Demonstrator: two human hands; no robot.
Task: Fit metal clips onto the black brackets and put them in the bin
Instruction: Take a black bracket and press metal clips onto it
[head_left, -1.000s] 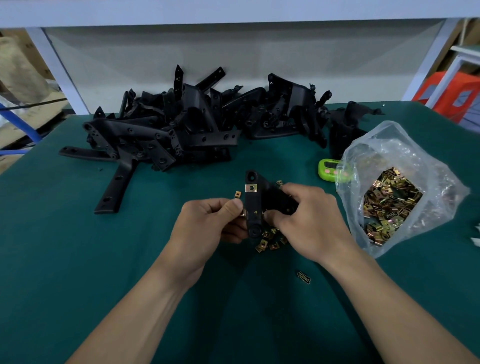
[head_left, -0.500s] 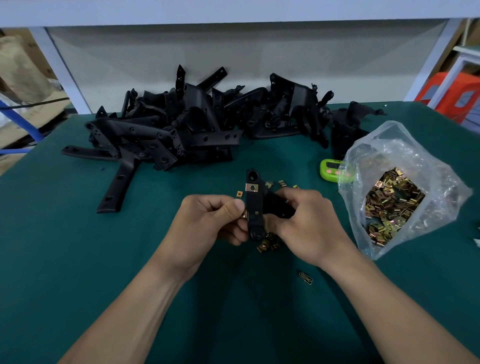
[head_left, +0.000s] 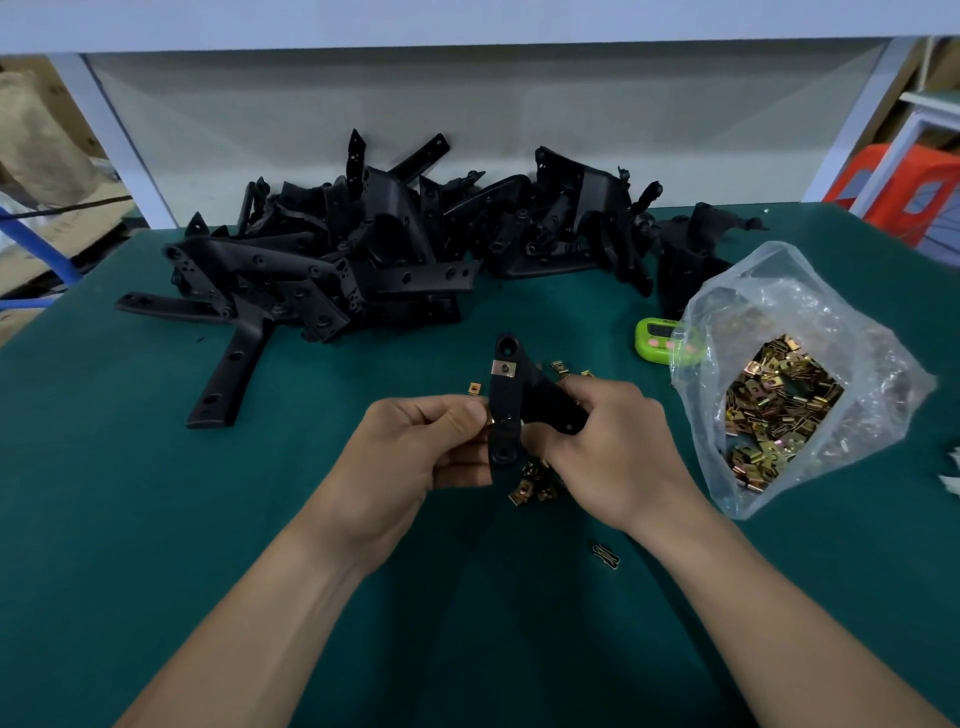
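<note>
A black bracket (head_left: 506, 402) is held upright above the green table (head_left: 156, 519), with one metal clip (head_left: 503, 369) fitted near its top. My right hand (head_left: 608, 447) grips the bracket's right arm. My left hand (head_left: 415, 452) pinches a small brass clip against the bracket's left edge at mid-height; that clip is mostly hidden by my thumb. Loose metal clips (head_left: 535, 483) lie on the table under my hands, and a single clip (head_left: 474, 388) lies just left of the bracket.
A big pile of black brackets (head_left: 363, 249) fills the back of the table. A clear plastic bag of clips (head_left: 779, 400) lies open at right, with a green timer (head_left: 660, 340) beside it. A dark clip (head_left: 605, 555) lies near my right forearm. No bin is in view.
Both hands and the bracket stay almost in place; my left thumb has pressed the clip closer against the bracket's left edge.
</note>
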